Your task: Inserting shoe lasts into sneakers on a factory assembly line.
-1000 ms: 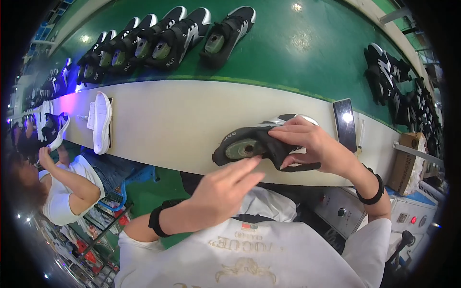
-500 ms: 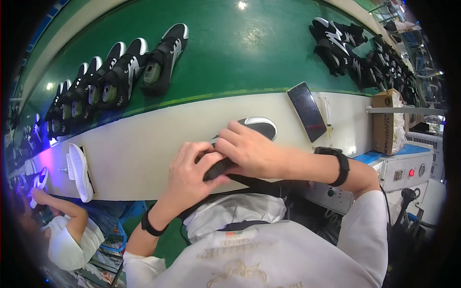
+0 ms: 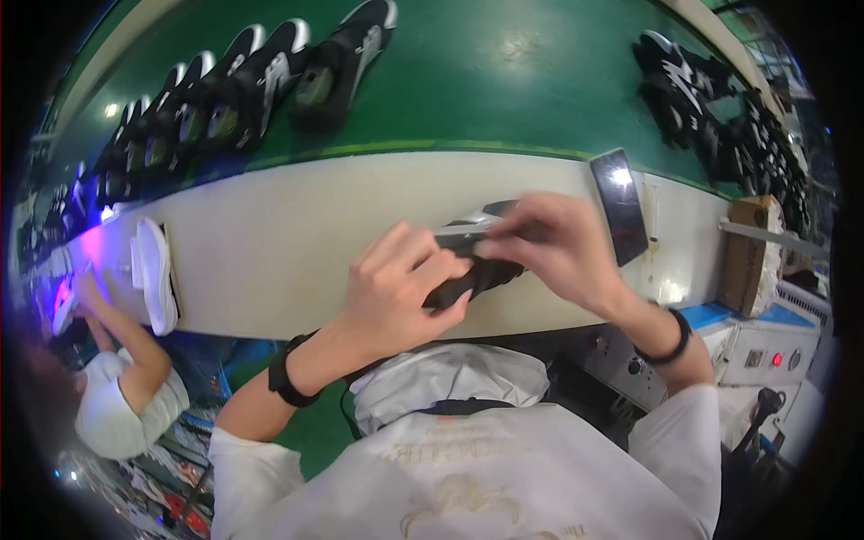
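A black shoe upper with silver-grey trim (image 3: pixel 487 275) lies over the white work surface, its toe pointing away to the right. My left hand (image 3: pixel 396 279) is closed round its heel end, thumb on the near side. Over the middle of the shoe, my right hand (image 3: pixel 562 247) has thumb and forefinger brought together in a pinch. Motion blurs the right fingertips, and what they pinch cannot be made out. Parts of the shoe are hidden under both hands.
Black shoes (image 3: pixel 261 85) stand in a row on the green belt (image 3: pixel 504 81); black uppers (image 3: pixel 684 90) are piled at its right. A phone (image 3: pixel 619 211), a cardboard box (image 3: pixel 747 256) and a control box (image 3: pixel 765 355) are at right. White soles (image 3: pixel 155 274) and a co-worker (image 3: pixel 135 387) are at left.
My right hand has moved right, away from my left hand, and now pinches over the shoe's middle. The shoe is turned slightly. The whole view has shifted a little.
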`<state>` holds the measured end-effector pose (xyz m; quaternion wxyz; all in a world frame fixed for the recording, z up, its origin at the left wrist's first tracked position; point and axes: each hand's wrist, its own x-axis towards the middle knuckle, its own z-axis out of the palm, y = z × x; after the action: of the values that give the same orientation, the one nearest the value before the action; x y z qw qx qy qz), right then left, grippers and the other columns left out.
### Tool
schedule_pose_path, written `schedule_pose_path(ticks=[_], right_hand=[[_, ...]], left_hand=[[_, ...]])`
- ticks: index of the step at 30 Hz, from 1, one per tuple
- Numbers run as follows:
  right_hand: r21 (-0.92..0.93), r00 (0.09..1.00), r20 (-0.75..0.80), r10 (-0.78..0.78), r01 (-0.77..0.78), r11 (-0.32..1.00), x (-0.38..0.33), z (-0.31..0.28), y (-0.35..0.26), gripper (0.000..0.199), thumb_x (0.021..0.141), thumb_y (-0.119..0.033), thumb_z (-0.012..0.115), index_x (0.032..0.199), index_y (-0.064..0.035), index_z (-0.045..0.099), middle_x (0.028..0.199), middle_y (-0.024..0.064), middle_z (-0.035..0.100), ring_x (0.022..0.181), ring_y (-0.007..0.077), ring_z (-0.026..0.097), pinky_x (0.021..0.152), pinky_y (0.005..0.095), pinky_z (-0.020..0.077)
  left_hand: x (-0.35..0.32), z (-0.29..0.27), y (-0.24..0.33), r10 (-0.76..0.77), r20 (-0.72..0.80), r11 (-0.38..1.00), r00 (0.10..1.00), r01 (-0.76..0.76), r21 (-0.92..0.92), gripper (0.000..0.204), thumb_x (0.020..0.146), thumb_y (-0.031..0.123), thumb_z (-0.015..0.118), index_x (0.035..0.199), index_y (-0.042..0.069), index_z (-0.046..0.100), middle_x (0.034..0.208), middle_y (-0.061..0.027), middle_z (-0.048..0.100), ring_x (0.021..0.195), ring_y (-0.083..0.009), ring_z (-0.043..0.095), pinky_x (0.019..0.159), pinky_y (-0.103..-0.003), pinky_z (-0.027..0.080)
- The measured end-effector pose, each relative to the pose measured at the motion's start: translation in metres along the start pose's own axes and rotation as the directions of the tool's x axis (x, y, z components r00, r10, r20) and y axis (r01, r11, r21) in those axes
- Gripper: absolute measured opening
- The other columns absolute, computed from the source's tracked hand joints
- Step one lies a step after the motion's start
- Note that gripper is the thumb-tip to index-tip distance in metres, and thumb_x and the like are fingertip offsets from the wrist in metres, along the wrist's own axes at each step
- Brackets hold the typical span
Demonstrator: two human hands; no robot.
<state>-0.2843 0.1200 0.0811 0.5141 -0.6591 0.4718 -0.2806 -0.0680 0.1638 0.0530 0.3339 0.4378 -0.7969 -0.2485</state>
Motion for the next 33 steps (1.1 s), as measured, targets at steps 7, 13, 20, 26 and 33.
schedule_pose_path(ticks=[7, 13, 20, 26, 33], right_hand=[[-0.099, 0.95, 0.286, 0.122, -0.098, 0.99, 0.058, 0.022, 0.026, 0.023, 0.073, -0.01, 0.08, 0.075, 0.0002, 0.059, 0.067, 0.0076, 0.061, 0.066, 0.0166, 0.06, 0.063, 0.0337, 0.0468], [-0.106, 0.959, 0.246, -0.143, 0.173, 0.979, 0.07, 0.006, 0.041, 0.015, 0.075, -0.005, 0.075, 0.077, 0.0007, 0.062, 0.073, 0.0131, 0.066, 0.067, 0.0225, 0.062, 0.063, 0.0381, 0.0473], [-0.787, 0.813, -0.499, -0.301, -0.28, 0.549, 0.066, -0.255, 0.149, 0.045, 0.079, -0.019, 0.076, 0.116, 0.0021, 0.06, 0.12, 0.0211, 0.06, 0.117, 0.0373, 0.054, 0.099, 0.0415, 0.044], [-0.947, 0.915, -0.307, -0.261, -0.321, -0.009, 0.064, -0.354, 0.263, 0.093, 0.074, -0.037, 0.08, 0.138, 0.0127, 0.035, 0.145, 0.0285, 0.038, 0.136, 0.0447, 0.034, 0.113, 0.0464, 0.0282], [-0.204, 0.754, -0.556, 0.351, -0.533, 0.821, 0.117, -0.408, 0.25, 0.048, 0.084, -0.032, 0.073, 0.122, -0.0051, 0.062, 0.105, 0.0073, 0.07, 0.093, 0.0245, 0.068, 0.083, 0.0327, 0.0529]], left_hand=[[0.01, -0.002, -0.002, 0.086, 0.048, 0.994, 0.995, -0.082, -0.072, 0.027, 0.062, 0.009, 0.076, 0.086, 0.007, 0.064, 0.082, -0.0066, 0.057, 0.073, -0.0276, 0.054, 0.059, -0.037, 0.046], [-0.004, -0.009, 0.0, -0.062, 0.087, 0.997, 0.994, 0.058, 0.043, 0.028, 0.065, 0.008, 0.077, 0.09, 0.007, 0.065, 0.085, -0.0088, 0.06, 0.076, -0.0296, 0.056, 0.063, -0.039, 0.048], [-0.084, -0.065, -0.009, -0.346, -0.348, 0.866, 0.871, 0.439, 0.239, 0.025, 0.078, 0.003, 0.072, 0.1, 0.0, 0.06, 0.094, -0.0161, 0.061, 0.086, -0.0311, 0.061, 0.08, -0.039, 0.048], [-0.119, -0.083, -0.025, -0.451, -0.571, 0.69, 0.687, 0.674, 0.266, 0.025, 0.082, 0.006, 0.07, 0.104, 0.0, 0.059, 0.094, -0.0137, 0.059, 0.087, -0.029, 0.058, 0.08, -0.037, 0.046], [-0.115, -0.092, -0.02, -0.454, -0.603, 0.677, 0.656, 0.694, 0.245, 0.029, 0.081, 0.01, 0.072, 0.106, 0.001, 0.059, 0.097, -0.0156, 0.058, 0.09, -0.033, 0.059, 0.081, -0.038, 0.048]])
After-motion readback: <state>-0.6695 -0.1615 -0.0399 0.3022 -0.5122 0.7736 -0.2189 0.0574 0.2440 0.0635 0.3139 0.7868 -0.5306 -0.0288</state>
